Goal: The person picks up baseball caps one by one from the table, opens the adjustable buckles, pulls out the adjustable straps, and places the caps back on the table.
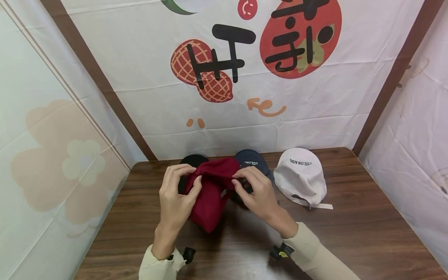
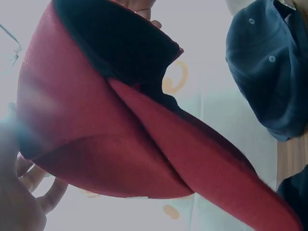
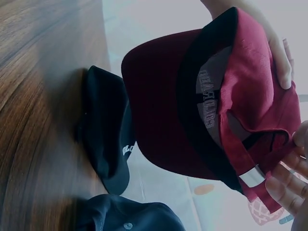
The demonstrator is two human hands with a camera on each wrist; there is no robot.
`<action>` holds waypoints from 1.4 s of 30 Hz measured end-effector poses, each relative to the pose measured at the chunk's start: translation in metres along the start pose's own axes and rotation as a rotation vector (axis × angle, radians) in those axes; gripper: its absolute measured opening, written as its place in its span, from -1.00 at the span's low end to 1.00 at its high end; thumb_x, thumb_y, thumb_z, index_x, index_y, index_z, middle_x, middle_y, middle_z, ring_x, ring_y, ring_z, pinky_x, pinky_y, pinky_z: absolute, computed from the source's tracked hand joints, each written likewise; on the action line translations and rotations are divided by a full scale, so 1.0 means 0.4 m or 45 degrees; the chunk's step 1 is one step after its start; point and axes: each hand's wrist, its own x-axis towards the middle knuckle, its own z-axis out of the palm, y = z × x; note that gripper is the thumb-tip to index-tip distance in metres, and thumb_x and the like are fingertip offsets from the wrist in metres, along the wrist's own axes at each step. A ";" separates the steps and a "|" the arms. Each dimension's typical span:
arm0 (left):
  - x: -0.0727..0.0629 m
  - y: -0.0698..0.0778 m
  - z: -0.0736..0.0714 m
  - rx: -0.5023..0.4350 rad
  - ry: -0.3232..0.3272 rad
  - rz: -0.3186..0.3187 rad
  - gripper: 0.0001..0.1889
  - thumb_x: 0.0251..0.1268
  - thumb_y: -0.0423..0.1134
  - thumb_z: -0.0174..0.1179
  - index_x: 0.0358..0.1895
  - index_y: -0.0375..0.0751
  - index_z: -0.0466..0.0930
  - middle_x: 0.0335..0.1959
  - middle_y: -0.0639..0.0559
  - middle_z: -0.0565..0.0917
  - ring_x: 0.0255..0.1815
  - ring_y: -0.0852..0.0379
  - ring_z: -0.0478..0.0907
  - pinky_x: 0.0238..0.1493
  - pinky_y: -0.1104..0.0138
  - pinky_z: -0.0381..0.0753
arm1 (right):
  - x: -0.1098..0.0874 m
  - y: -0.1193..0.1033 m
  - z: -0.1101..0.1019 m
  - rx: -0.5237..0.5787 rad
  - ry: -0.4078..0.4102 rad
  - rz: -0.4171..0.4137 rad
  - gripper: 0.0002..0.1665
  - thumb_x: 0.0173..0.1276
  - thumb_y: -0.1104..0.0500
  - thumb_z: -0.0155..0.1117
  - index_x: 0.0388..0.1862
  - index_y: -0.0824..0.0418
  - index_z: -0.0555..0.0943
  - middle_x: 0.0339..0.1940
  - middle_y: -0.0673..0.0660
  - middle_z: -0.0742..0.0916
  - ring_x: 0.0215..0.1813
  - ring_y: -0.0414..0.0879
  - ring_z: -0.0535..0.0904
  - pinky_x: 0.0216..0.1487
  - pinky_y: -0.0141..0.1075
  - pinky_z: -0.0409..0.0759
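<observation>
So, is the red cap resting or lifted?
Lifted: left hand and right hand hold the red cap, a gap showing above the table.

Above the tabletop (image 1: 353, 237), the held baseball cap (image 1: 208, 206) is between the left hand (image 1: 176, 198) and the right hand (image 1: 259, 194). Behind it, toward the far edge, three more caps sit in a row on the tabletop: the leftmost cap (image 1: 193, 158) partly hidden behind the held one, the middle cap (image 1: 251, 158) behind the right hand, and the rightmost cap (image 1: 302, 179) just beside the middle one, right of both hands. A cloth backdrop (image 1: 311, 128) hangs behind the row, with a left cloth panel (image 1: 52, 70) and a right cloth panel (image 1: 420, 136) flanking the tabletop.
</observation>
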 end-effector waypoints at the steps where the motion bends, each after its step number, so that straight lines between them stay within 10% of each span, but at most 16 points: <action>1: 0.000 0.002 0.001 -0.007 0.002 -0.004 -0.75 0.20 -0.53 0.39 -0.05 -0.41 0.70 -0.08 -0.22 0.72 -0.08 -0.10 0.60 0.05 0.39 0.54 | 0.000 0.001 -0.002 0.004 0.004 -0.006 -0.84 0.42 0.32 0.45 -0.07 0.19 0.71 -0.17 0.03 0.78 -0.14 -0.13 0.67 -0.31 -0.30 0.70; 14: -0.002 0.006 0.015 -0.067 0.010 -0.061 -0.71 0.17 -0.58 0.40 -0.02 -0.38 0.70 -0.08 -0.18 0.73 -0.13 -0.04 0.61 0.00 0.39 0.57 | -0.014 0.024 -0.035 0.048 -0.006 -0.146 -0.82 0.43 0.28 0.41 -0.02 0.18 0.73 -0.09 0.07 0.79 -0.09 -0.10 0.64 -0.20 -0.33 0.63; 24: 0.003 0.019 0.019 -0.098 -0.005 -0.116 -0.71 0.23 -0.59 0.38 0.01 -0.36 0.69 -0.07 -0.14 0.73 -0.13 -0.01 0.65 0.01 0.42 0.61 | -0.031 0.053 -0.059 -0.015 -0.056 -0.339 -0.52 0.11 0.44 0.20 0.05 0.26 0.71 0.09 0.21 0.75 0.15 0.13 0.59 0.28 -0.13 0.52; 32: 0.003 0.026 0.035 -0.112 -0.023 -0.134 -0.71 0.26 -0.58 0.36 0.02 -0.33 0.70 -0.09 -0.12 0.74 -0.12 -0.01 0.68 -0.03 0.39 0.65 | -0.061 0.083 -0.067 -0.226 -0.098 -0.445 -0.62 0.42 0.28 0.25 0.19 0.28 0.66 0.26 0.30 0.67 0.27 0.23 0.56 0.36 -0.02 0.51; 42: -0.005 0.018 0.048 -0.143 -0.067 -0.288 -0.79 0.39 -0.50 0.32 0.03 -0.34 0.70 -0.11 -0.14 0.74 -0.06 0.09 0.67 -0.01 0.47 0.64 | -0.063 0.086 -0.090 -0.243 0.092 -0.619 -0.83 0.57 0.23 0.24 -0.02 0.31 0.69 0.06 0.30 0.76 0.08 0.20 0.70 0.29 -0.18 0.65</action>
